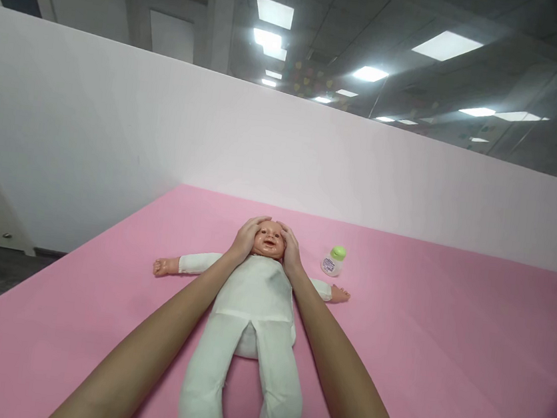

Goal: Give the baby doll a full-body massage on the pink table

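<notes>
a: nearest to us, two bare forearms run up the frame, one on each side of the doll (pixel 251 313), which lies on its back on the pink mat (pixel 442 362).

b: and the doll is dressed all in white, legs pointing toward us, arms spread out left and right.

a: right, near the middle of the mat. now follow the arms up: the left hand (pixel 246 237) is cupped against the left side of the doll's head (pixel 268 240), fingers curled over the top.

b: the right hand (pixel 290 249) mirrors it on the other side, palm pressed to the head. so both hands are closed softly around the head, holding it between them.

a: just beyond the doll's right arm, a small bottle (pixel 333 261) with a green cap stands on the mat, apart from the hand.

b: farther back, a pale wall (pixel 316 146) edges the mat, and ceiling lights (pixel 275 14) glow above it.
</notes>
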Demonstrator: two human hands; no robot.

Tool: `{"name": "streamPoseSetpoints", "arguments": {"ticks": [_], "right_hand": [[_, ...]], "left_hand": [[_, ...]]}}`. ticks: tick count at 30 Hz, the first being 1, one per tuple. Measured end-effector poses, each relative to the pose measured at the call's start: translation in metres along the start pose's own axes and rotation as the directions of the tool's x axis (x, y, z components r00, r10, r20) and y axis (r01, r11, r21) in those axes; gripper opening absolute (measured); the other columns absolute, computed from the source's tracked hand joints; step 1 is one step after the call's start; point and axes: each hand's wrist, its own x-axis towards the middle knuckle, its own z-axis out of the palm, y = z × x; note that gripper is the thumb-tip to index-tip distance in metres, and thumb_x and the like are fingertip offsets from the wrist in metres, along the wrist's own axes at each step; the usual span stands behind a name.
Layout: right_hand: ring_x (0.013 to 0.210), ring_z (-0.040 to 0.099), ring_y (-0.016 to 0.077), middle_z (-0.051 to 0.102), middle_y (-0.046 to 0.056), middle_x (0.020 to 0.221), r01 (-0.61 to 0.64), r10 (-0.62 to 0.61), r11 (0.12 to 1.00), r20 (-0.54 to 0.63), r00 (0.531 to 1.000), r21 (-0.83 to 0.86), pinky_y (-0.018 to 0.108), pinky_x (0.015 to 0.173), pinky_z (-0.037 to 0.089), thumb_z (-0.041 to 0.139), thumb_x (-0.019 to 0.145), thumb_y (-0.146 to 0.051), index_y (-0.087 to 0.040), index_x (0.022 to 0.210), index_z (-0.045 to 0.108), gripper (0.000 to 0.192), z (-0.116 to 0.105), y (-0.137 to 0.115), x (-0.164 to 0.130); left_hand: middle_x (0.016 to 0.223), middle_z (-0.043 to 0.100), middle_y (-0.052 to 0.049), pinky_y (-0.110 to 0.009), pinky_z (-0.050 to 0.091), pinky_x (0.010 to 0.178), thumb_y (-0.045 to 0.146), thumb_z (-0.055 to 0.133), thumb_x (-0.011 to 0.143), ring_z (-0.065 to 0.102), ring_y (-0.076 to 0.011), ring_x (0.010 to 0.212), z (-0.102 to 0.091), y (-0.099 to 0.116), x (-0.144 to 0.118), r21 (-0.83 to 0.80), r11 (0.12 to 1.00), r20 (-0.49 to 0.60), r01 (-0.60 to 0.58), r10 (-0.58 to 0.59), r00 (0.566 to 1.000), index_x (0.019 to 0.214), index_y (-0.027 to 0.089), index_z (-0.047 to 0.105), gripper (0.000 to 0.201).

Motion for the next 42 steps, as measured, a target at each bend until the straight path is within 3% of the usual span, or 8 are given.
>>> {"name": "streamPoseSetpoints", "arguments": {"ticks": [6, 13, 22, 29, 36, 42], "right_hand": [[0.120, 0.062, 0.0241, 0.070, 0.003, 0.126, 0.016, -0.015, 0.998, 0.017, 1.000, -0.053, 0.038, 0.106, 0.049, 0.072, 0.078, -0.043, -0.026, 0.118, 0.071, 0.044, 0.0012, -0.0062, -0.0046], [0.121, 0.062, 0.0238, 0.071, 0.002, 0.127, 0.004, -0.004, 1.000, -0.011, 1.000, -0.010, 0.039, 0.107, 0.048, 0.065, 0.080, -0.043, -0.026, 0.113, 0.073, 0.038, 0.0008, -0.0019, -0.0003], [0.120, 0.062, 0.0241, 0.071, 0.002, 0.125, 0.006, -0.006, 1.000, 0.022, 1.000, -0.023, 0.038, 0.108, 0.048, 0.071, 0.080, -0.044, -0.026, 0.118, 0.071, 0.042, 0.0011, -0.0058, -0.0047], [0.122, 0.061, 0.0247, 0.070, 0.002, 0.127, -0.013, 0.013, 1.000, 0.000, 1.000, 0.025, 0.039, 0.109, 0.047, 0.065, 0.082, -0.040, -0.026, 0.114, 0.073, 0.036, -0.0001, -0.0002, -0.0001], [0.118, 0.063, 0.0250, 0.071, 0.002, 0.125, -0.002, 0.003, 1.000, 0.016, 1.000, -0.013, 0.038, 0.105, 0.049, 0.072, 0.078, -0.042, -0.026, 0.116, 0.072, 0.042, 0.0020, -0.0071, -0.0056], [0.121, 0.061, 0.0246, 0.071, 0.002, 0.125, -0.007, 0.007, 0.999, -0.005, 1.000, 0.031, 0.039, 0.108, 0.048, 0.064, 0.081, -0.038, -0.025, 0.113, 0.073, 0.036, 0.0020, -0.0029, -0.0010]], "left_hand": [[0.134, 0.068, -0.010, -0.038, 0.043, 0.113, 0.031, 0.061, 0.084, 0.058, -0.0261, 0.129, -0.0013, -0.0034, -0.0007, 0.003, 0.999, 0.030, -0.043, 0.043, 0.999, 0.119, 0.019, 0.072, 0.039], [0.134, 0.067, -0.010, -0.039, 0.042, 0.114, 0.024, 0.048, 0.084, 0.057, -0.0253, 0.131, 0.0006, 0.0042, -0.0017, -0.004, 1.000, 0.003, 0.003, -0.003, 1.000, 0.118, 0.017, 0.073, 0.042], [0.134, 0.068, -0.011, -0.039, 0.042, 0.114, 0.032, 0.060, 0.084, 0.058, -0.0271, 0.130, 0.0009, 0.0011, -0.0015, -0.013, 1.000, 0.000, -0.006, 0.006, 1.000, 0.117, 0.018, 0.073, 0.038], [0.134, 0.067, -0.011, -0.039, 0.042, 0.114, 0.023, 0.047, 0.083, 0.057, -0.0252, 0.130, 0.0009, 0.0028, -0.0011, -0.017, 1.000, -0.004, 0.008, -0.008, 1.000, 0.117, 0.016, 0.073, 0.043], [0.134, 0.067, -0.010, -0.039, 0.042, 0.113, 0.030, 0.060, 0.083, 0.057, -0.0268, 0.130, -0.0009, -0.0021, -0.0011, -0.006, 1.000, 0.020, -0.030, 0.030, 0.999, 0.120, 0.017, 0.072, 0.040], [0.135, 0.067, -0.010, -0.040, 0.041, 0.116, 0.022, 0.046, 0.084, 0.057, -0.0252, 0.131, -0.0008, 0.0004, -0.0004, -0.006, 1.000, 0.002, -0.007, 0.007, 1.000, 0.117, 0.017, 0.073, 0.043]]}}
